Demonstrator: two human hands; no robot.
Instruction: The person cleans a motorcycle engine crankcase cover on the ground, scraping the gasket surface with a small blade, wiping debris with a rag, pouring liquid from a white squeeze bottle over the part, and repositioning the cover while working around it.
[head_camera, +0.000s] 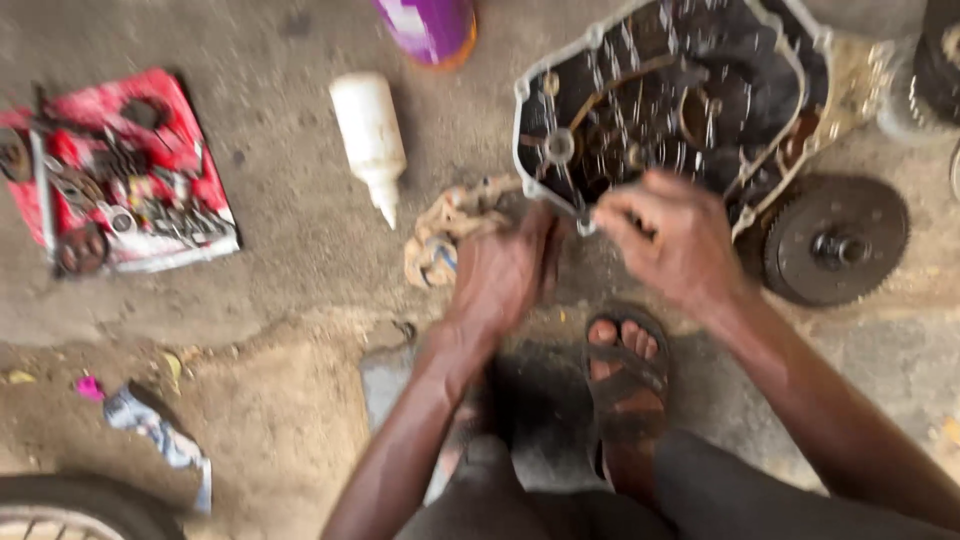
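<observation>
Head cam, looking straight down at a dirty concrete floor. Both hands sit at the lower-left corner of a greasy metal engine cover (690, 95) that fills the upper right of the frame, open side up. The left hand (505, 265) is clenched just below that corner; what's inside the fist I can't tell, it's blurred. The right hand (672, 235) has its fingers pinched on the cover's rim.

A stained rag (450, 230) lies just left of the hands. 1 white squeeze bottle (370, 135) lies top center, nozzle pointing down. A purple container (430, 28) pokes in at the top edge. A red sheet (175, 145) in the upper left holds small parts. A round clutch disc (835, 240) sits at right, and a sandaled foot (625, 380) is bottom center.
</observation>
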